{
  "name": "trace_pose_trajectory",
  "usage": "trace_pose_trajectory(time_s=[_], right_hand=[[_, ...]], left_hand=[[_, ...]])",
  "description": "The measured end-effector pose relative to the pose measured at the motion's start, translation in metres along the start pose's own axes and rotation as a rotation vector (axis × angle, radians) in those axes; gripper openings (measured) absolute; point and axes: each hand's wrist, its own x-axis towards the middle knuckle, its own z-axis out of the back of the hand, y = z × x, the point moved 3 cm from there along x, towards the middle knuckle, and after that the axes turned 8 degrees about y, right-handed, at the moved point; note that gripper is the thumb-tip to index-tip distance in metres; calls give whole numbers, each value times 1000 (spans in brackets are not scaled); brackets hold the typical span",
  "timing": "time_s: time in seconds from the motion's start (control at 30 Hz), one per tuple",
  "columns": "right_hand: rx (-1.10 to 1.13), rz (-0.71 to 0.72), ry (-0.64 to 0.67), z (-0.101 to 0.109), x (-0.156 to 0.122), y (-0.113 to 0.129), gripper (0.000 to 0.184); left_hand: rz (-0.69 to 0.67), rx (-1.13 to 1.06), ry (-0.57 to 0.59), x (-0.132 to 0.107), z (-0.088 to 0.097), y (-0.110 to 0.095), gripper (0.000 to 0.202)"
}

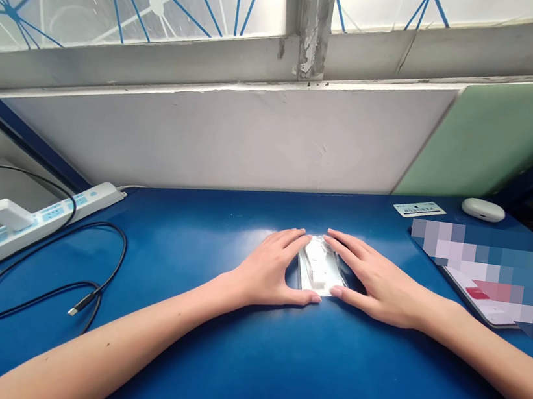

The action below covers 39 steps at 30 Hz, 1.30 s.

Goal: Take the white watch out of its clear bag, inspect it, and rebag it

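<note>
From where I stand, the biggest thing here is the glossy blue table [273, 370], its far edge meeting a pale wall panel [235, 136]. A long white power strip [52, 216] with pale blue socket faces lies slantwise along the left edge, probably to keep its outlets within reach. A thin black cable [124, 253] loops loosely in front of it. Towards the right edge lies a flat, dark-rimmed device [477, 294], mostly blurred out.

The person's left hand [267, 265] and right hand [377, 286] face each other. On each, fingers and thumb are spread in a wide curve, fingers at the far end, thumb at the near end. Between them a flat, shiny, silvery-white packet [319, 265], showing a slim pale block, lies about midway between the table's side edges, closer to the far edge. The fingertips are at its corners, perhaps to steady or square it; I cannot tell whether they press.

Near the far right corner sit a pale printed card [419, 210] and a rounded white case [484, 210], seemingly set aside from the hands. Smaller details: a white charger block [8, 215] on the strip and the cable's loose metal-tipped plug [80, 304].
</note>
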Motion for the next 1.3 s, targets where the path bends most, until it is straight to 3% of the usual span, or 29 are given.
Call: trace_pose_trajectory(time_s=[0.33, 0.5, 0.77, 1.3], right_hand=[[22, -31, 2, -4, 0, -6, 93], [49, -44, -14, -2, 0, -8, 93], [114, -84, 8, 5, 2, -11, 91], [64, -61, 35, -1, 1, -14, 97]], left_hand=[[-38, 18, 40, 0, 1, -3, 98], [-12, 26, 28, 0, 1, -4, 97], [-84, 67, 82, -1, 7, 0, 93], [-34, 75, 113, -1, 5, 1, 101]])
